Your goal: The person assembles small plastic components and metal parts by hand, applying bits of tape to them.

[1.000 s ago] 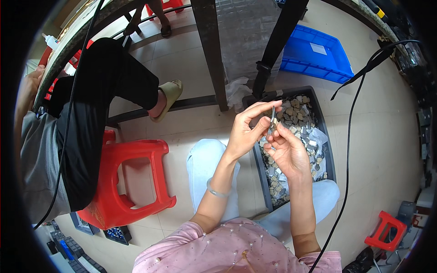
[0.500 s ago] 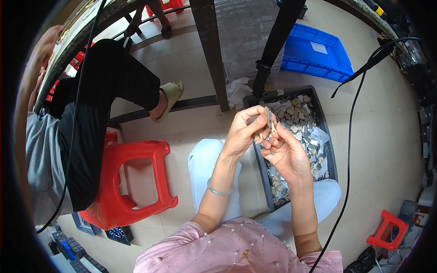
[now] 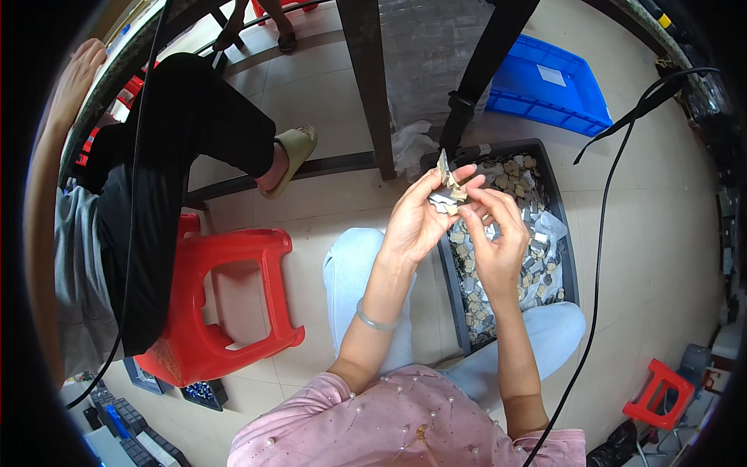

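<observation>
My left hand (image 3: 411,224) is held palm up over the near left side of a dark grey tray, its fingers curled round several small flat grey and beige pieces (image 3: 443,204). One of these pieces stands upright near the fingertips. My right hand (image 3: 498,243) meets it from the right, thumb and fingers pinched together at the edge of those pieces. What exactly the right fingertips grip is too small to make out. Beneath both hands, the tray (image 3: 454,303) holds many similar loose pieces (image 3: 484,317) and some crumpled white sheeting (image 3: 552,227).
A red stool (image 3: 276,296) stands left of my knees, beside a seated person in black trousers (image 3: 206,109). A blue crate (image 3: 529,87) lies beyond the tray. Dark table legs (image 3: 364,86) rise ahead. A black cable (image 3: 597,257) hangs at the right.
My left hand has turned palm up, showing several pieces in it. My right hand has rolled over, its back now more visible, fingers still at the pieces. The view has shifted slightly.
</observation>
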`<control>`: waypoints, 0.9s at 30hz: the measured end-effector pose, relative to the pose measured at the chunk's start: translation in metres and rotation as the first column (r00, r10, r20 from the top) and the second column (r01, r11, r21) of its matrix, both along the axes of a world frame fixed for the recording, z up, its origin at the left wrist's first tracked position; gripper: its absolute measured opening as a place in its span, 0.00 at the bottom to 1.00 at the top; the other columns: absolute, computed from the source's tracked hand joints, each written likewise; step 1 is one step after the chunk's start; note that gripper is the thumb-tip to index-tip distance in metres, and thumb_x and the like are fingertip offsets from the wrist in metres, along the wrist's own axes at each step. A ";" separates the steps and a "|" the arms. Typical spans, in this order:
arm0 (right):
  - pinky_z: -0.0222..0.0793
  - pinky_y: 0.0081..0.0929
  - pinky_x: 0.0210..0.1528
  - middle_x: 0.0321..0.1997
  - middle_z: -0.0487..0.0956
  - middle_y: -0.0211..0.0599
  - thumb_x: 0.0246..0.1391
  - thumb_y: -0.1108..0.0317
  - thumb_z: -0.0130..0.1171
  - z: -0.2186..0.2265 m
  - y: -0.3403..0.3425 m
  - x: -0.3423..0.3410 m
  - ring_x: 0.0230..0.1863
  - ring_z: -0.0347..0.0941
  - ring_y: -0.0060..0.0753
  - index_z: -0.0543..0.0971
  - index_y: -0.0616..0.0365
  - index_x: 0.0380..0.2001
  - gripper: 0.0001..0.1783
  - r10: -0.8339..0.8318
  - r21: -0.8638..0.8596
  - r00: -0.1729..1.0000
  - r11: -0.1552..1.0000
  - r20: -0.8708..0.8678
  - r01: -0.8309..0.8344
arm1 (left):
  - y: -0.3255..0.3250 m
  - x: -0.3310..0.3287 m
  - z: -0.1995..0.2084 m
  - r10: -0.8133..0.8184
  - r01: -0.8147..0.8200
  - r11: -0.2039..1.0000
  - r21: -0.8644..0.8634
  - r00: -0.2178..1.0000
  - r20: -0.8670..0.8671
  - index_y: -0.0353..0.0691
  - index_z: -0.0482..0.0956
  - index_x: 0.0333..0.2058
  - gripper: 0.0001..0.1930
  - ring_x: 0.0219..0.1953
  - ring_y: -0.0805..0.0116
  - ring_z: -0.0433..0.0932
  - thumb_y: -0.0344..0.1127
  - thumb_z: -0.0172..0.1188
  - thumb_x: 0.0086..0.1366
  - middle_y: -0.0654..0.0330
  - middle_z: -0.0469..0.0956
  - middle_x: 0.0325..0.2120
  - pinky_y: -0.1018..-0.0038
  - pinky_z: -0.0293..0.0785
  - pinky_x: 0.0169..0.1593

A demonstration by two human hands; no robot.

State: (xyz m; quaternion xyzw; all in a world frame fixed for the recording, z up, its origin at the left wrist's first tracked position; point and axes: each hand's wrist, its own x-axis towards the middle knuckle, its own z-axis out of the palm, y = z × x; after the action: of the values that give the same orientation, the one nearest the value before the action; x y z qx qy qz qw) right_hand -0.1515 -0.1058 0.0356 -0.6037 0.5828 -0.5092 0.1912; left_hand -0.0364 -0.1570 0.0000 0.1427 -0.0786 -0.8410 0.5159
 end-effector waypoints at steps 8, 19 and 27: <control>0.65 0.22 0.28 0.28 0.77 0.37 0.47 0.77 0.59 -0.013 -0.008 -0.005 0.26 0.72 0.27 0.79 0.63 0.33 0.07 -0.038 0.015 0.998 0.999 0.041 0.037 | -0.002 0.001 -0.002 -0.045 0.047 0.997 -0.063 0.999 0.029 0.34 0.68 0.38 0.11 0.57 0.43 0.64 0.35 0.41 0.68 0.37 0.65 0.52 0.51 0.71 0.54; 0.65 0.13 0.31 0.28 0.78 0.31 0.50 0.76 0.59 -0.023 -0.006 -0.026 0.28 0.71 0.13 0.78 0.66 0.30 0.04 0.052 0.143 0.875 0.980 0.481 -0.137 | 0.002 0.000 -0.001 -0.083 0.084 0.996 0.020 0.996 -0.046 0.36 0.72 0.36 0.11 0.59 0.40 0.60 0.36 0.41 0.68 0.38 0.63 0.54 0.49 0.66 0.57; 0.66 0.11 0.35 0.29 0.78 0.32 0.51 0.77 0.59 -0.011 -0.010 -0.038 0.31 0.72 0.14 0.77 0.66 0.32 0.04 -0.011 0.250 0.777 0.950 0.629 -0.189 | -0.009 -0.005 0.000 -0.067 0.068 0.998 0.003 0.993 -0.098 0.36 0.72 0.35 0.12 0.60 0.40 0.58 0.36 0.41 0.68 0.38 0.63 0.55 0.47 0.64 0.57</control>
State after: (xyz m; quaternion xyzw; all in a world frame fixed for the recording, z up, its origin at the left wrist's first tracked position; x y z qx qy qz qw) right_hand -0.1892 -0.1155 0.0246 -0.3925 0.5272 -0.5758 0.4863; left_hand -0.0409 -0.1663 -0.0003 0.1000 -0.0554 -0.8642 0.4900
